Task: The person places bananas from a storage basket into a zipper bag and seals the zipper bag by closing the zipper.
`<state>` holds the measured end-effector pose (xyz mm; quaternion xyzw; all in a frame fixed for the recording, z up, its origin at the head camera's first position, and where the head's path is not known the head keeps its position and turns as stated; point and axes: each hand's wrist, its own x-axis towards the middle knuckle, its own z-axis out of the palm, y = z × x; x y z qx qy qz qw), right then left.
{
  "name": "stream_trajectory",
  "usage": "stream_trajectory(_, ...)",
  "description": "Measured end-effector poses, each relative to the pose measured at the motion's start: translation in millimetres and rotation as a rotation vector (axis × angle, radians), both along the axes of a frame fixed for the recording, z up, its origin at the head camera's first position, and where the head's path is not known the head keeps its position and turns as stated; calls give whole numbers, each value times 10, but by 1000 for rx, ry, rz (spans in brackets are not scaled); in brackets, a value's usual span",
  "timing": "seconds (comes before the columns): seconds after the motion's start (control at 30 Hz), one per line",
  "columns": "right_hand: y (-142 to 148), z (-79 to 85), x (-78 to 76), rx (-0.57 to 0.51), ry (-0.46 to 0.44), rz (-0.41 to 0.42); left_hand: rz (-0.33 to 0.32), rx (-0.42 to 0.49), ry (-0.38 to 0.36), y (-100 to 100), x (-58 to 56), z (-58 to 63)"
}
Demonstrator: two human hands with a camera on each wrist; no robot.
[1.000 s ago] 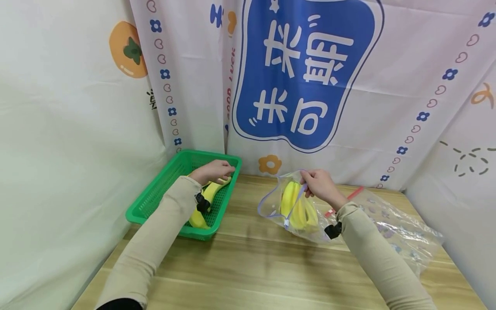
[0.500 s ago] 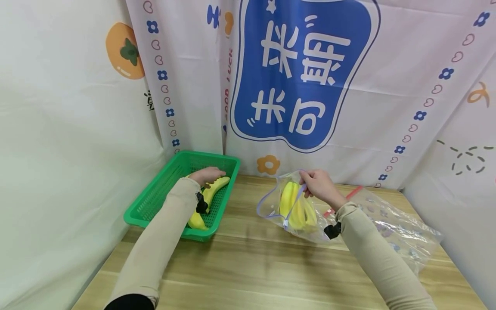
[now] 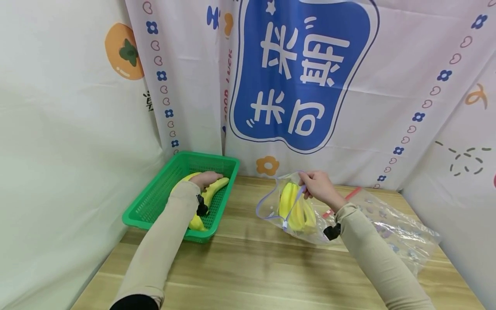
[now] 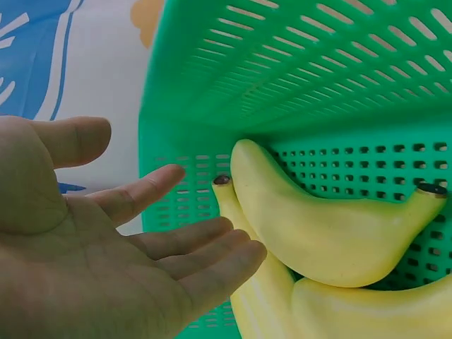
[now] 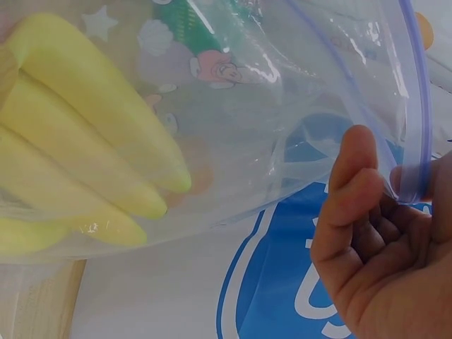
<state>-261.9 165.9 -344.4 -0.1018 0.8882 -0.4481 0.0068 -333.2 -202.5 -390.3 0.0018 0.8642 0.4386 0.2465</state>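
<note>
My left hand [image 3: 208, 178] is over the green plastic basket [image 3: 135, 217], palm and spread fingers showing in the left wrist view. Its fingertips are right beside a banana [image 4: 325, 233], with more bananas [image 4: 265, 304] lying next to and under it. My right hand [image 3: 317, 185] pinches the purple-edged mouth of a clear zip bag [image 3: 271, 202], holding it partly open. Inside that bag is a bunch of yellow bananas [image 3: 296, 206], seen close up through the printed plastic in the right wrist view. A white slider hangs on the bag's purple zip.
A second clear bag [image 3: 403, 232] with a red zip edge lies flat at the right of the wooden table [image 3: 248, 275]. A white printed cloth [image 3: 197, 86] hangs right behind the basket and bags.
My left hand has lowered slightly into the basket, toward the bananas. The right hand keeps its hold on the bag's edge. The whole view has shifted a little.
</note>
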Motion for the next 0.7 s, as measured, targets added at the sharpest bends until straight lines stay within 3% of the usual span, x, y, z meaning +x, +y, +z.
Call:
stream_trajectory(0.17,6,10,-5,-7,-7,-1,17,54,-12,-32,-17,-31)
stream_trajectory(0.33,8,20,-9,-9,-5,6,105,150,-63,-77,6,-74)
stream_trajectory(0.47,4,16,-9,-5,-4,10,110,176,-88,-97,47,-102)
stream_trajectory(0.7,3,-3,-5,-13,-19,4,110,202,-128,-147,13,-186)
